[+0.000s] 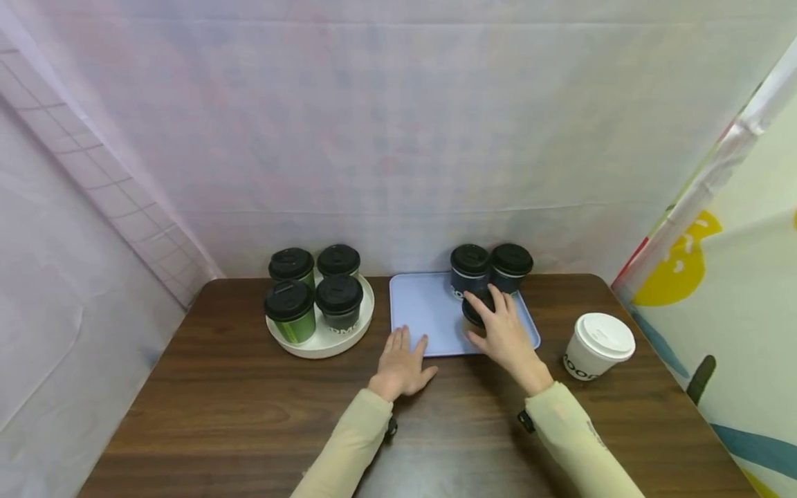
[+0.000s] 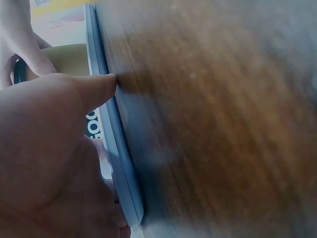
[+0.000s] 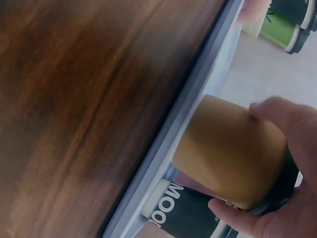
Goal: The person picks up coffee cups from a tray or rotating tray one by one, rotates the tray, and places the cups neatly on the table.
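Observation:
My right hand (image 1: 506,340) grips a brown paper cup (image 3: 228,153) with a black lid, thumb and fingers on either side near the lid. The cup is upright over the front right of the pale blue tray (image 1: 423,304); whether its base touches the tray I cannot tell. Behind it, two dark cups with black lids, a left one (image 1: 468,280) and a right one (image 1: 509,282), stand at the tray's back right. My left hand (image 1: 401,363) lies with fingers extended at the tray's front left edge, holding nothing.
Left of the tray, a round white tray (image 1: 320,349) bears several black-lidded cups, including a green cup (image 1: 297,328) and a dark grey cup (image 1: 341,318). A white cup (image 1: 599,346) with a white lid stands on the wooden table (image 1: 249,422) at the right. A pale curtain (image 1: 386,138) hangs behind.

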